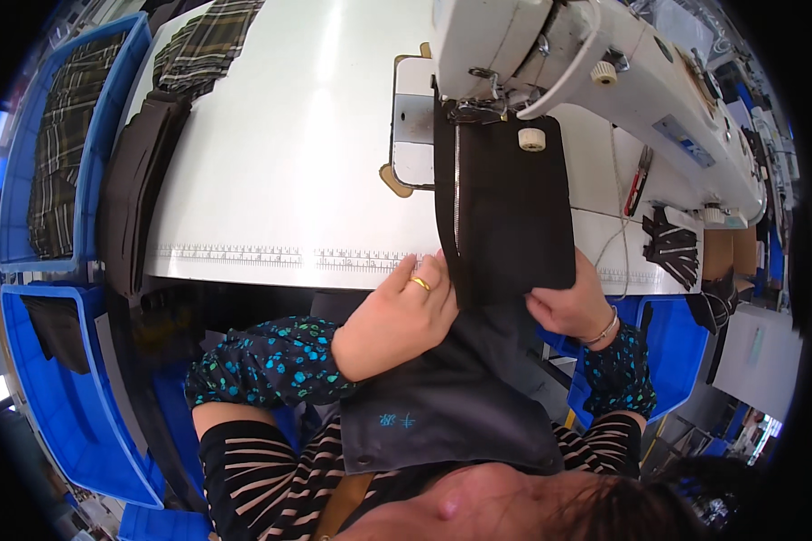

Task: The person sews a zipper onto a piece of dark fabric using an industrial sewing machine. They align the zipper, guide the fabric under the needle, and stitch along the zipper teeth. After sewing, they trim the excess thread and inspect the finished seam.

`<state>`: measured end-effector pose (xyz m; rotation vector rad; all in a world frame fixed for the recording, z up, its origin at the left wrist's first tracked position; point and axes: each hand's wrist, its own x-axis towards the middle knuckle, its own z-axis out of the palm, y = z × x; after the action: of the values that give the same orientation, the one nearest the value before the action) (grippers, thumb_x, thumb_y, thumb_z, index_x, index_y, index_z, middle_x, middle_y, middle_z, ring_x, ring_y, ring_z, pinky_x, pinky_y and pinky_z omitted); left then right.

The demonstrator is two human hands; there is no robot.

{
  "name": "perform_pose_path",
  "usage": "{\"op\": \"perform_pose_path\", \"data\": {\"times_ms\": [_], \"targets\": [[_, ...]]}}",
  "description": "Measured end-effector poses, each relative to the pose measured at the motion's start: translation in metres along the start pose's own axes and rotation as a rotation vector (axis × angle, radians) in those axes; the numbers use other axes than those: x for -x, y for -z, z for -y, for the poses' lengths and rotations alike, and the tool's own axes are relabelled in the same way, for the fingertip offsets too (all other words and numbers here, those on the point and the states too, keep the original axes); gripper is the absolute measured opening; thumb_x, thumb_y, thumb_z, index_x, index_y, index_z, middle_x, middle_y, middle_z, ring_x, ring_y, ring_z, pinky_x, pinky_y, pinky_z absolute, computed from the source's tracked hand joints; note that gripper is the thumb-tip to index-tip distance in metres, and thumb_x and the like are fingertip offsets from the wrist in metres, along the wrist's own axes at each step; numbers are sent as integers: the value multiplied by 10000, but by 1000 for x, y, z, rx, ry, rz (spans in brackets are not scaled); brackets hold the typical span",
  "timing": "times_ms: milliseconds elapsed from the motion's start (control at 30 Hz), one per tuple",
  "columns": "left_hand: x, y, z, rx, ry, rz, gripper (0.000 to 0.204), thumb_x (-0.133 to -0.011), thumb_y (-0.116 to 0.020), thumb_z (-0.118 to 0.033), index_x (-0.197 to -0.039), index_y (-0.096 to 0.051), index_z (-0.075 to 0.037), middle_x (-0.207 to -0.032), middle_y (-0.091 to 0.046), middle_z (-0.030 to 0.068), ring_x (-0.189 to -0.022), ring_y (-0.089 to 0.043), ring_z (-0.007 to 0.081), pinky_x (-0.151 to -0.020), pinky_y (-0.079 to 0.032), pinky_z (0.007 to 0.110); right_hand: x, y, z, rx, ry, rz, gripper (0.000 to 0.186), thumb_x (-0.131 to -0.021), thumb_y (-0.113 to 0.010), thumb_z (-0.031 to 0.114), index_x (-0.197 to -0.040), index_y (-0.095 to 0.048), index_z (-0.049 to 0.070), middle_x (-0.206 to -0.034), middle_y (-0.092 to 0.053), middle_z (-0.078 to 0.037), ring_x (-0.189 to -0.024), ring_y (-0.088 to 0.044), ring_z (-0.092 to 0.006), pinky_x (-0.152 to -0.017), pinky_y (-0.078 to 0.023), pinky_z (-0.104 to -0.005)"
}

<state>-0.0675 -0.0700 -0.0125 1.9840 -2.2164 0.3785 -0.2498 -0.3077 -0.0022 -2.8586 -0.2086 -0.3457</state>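
Observation:
A dark fabric panel (514,207) with a metal zipper (457,180) along its left side lies under the presser foot (478,113) of a white sewing machine (641,81). My left hand (401,316), with a gold ring, pinches the panel's lower left end by the zipper, its fingertips partly hidden. My right hand (568,307) grips the lower right corner, thumb underneath at the table's front edge.
Blue bins (9,261) line the left, one holding plaid fabric. Plaid pieces (198,45) and dark stacked pieces (131,198) lie on the white table (271,180). Red-handled snips (639,180) and dark small strips (668,243) lie right. Another blue bin (668,361) stands below.

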Motion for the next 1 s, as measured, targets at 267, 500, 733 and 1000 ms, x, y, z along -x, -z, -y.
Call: {"op": "perform_pose_path", "data": {"times_ms": [267,500,733,1000], "targets": [[9,-3,8,165,53,-36,339,-814,-638,-155,-1119,-694,-19,-1185,-680,148,-1155,-601,284,-1050,-513,455,20,-9,11,-322,-63,-42,392,-827,-839,278,-1059,-668,13,-1093,-707,-149,-986,-683,-347,-869,-566,-406],[13,-8,10,210,69,-60,349,-812,-698,-143,-1151,-691,-63,-1147,-676,111,-1153,-605,273,-1052,-510,466,13,-7,61,-1498,-927,-25,269,-1008,-709,163,-1177,-620,-27,-988,-765,-113,-728,-693,-95,-652,-550,-233],[19,-16,15,182,69,-93,396,-771,-759,-149,-1153,-687,-75,-1172,-680,93,-1151,-618,263,-1055,-509,473,1,25,54,-1036,-270,411,141,-987,-685,165,-928,-697,38,-851,-728,-87,-646,-667,-187,-613,-533,-316],[21,-19,17,193,87,-92,404,-800,-743,-187,-1178,-687,-58,-1183,-682,90,-1150,-611,247,-1100,-460,491,-73,-34,12,-7,-124,-208,582,-880,-754,252,-1384,-584,17,-1512,-534,-143,-1365,-525,-338,-1120,-435,-467]]}}
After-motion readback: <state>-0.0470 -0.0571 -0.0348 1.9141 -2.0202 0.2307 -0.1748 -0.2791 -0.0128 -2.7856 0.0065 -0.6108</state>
